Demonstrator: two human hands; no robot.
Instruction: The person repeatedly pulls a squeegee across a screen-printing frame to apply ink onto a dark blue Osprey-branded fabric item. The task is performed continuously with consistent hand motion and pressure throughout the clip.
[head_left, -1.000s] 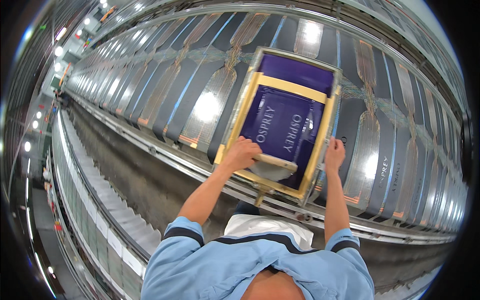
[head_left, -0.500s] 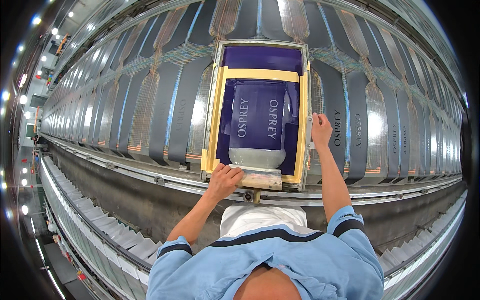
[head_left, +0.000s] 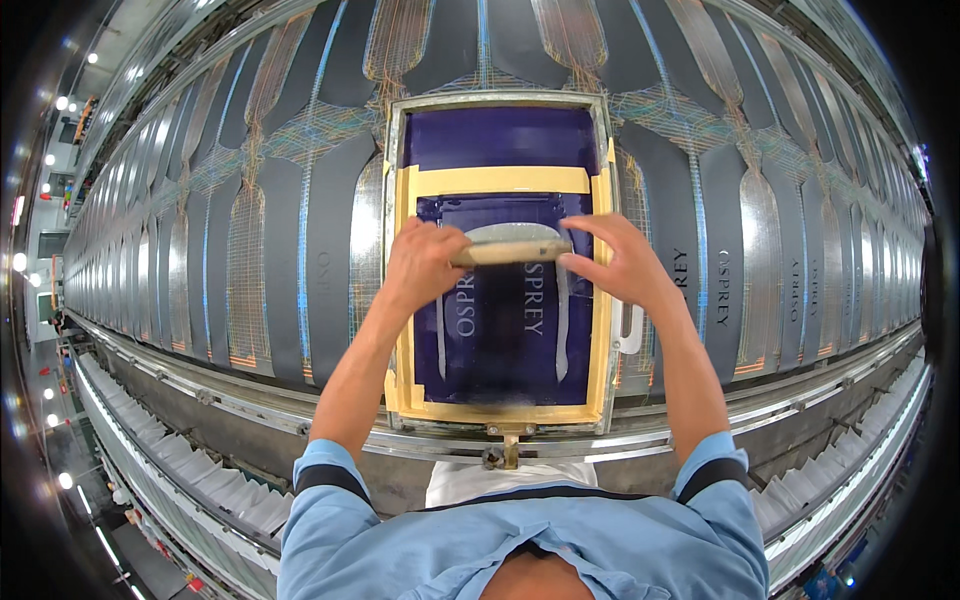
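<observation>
A screen printing frame (head_left: 398,150) with a purple mesh and yellow tape borders lies in front of me. My left hand (head_left: 425,262) is closed on the left end of a squeegee (head_left: 512,252) with a pale handle, held crosswise over the far part of the mesh. Grey-white ink (head_left: 515,231) pools just beyond the squeegee, and streaks of it run down both sides of the pale lettering. At the squeegee's right end is my right hand (head_left: 612,255), thumb and forefinger spread around that end; whether they touch it is unclear.
Rows of dark grey shaped pieces (head_left: 660,190) lie on a long shiny print table (head_left: 250,215), some bearing dark lettering. A metal rail (head_left: 770,403) follows its near edge, with a clamp (head_left: 511,448) by the frame. White sheets (head_left: 215,480) hang at the near left.
My left hand has pushed the squeegee from the frame's near edge to its far part, and the ink pool moved with it. My right hand left the frame's right side for the squeegee.
</observation>
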